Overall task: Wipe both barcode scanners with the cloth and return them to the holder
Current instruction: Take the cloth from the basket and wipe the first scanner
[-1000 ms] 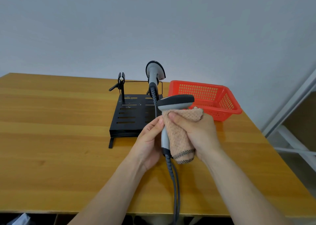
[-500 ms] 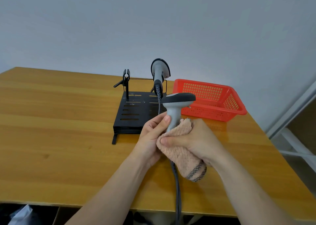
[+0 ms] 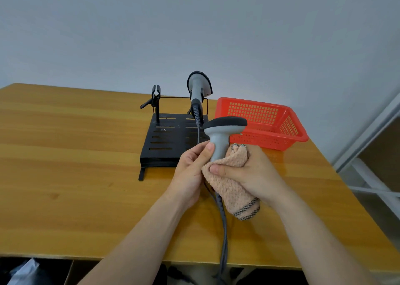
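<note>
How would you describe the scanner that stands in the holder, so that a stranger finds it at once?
On the wooden table, left of the red basket, sits a black slotted holder. A grey scanner stands upright in its right-hand clip, beside an empty clip. Unlike the other scanner, half wrapped in a pink cloth, nobody holds it.

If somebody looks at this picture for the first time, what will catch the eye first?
First comes the grey scanner in the middle, held above the wooden table. The left hand grips its handle and the right hand wraps a pink cloth round the lower part. Next comes the bright red basket at the back right, and left of it the black holder, with a second scanner in its right clip.
</note>
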